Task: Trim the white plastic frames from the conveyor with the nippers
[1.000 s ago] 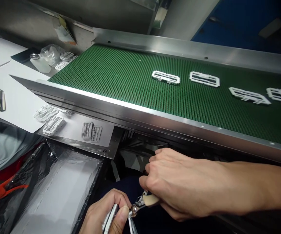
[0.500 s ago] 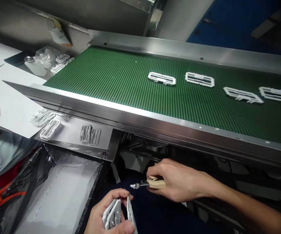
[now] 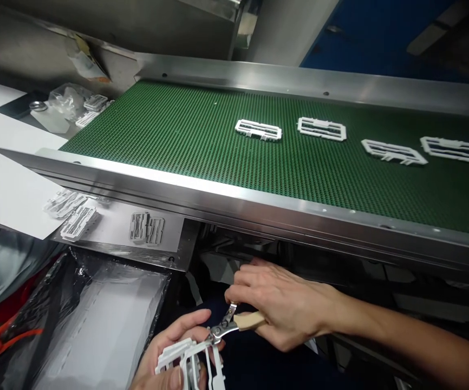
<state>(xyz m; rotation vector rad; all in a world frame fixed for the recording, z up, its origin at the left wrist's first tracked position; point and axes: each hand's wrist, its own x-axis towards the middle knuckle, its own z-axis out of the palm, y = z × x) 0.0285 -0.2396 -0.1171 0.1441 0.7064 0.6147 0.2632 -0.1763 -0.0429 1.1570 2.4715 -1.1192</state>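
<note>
The left hand (image 3: 169, 331) holds several white frames (image 3: 176, 348), thumb in front and fingers behind; the right hand (image 3: 281, 303) is closed round the nippers (image 3: 245, 322), whose tip meets the upper edge of the held frames; I cannot tell whether its blades are parted; both hands are below the near rail (image 3: 218, 188) of the green belt (image 3: 169, 130), on which four loose frames (image 3: 321, 125) lie well apart from them; more stacks (image 3: 79, 222) sit on the ledge (image 3: 183, 246) at left.
</note>
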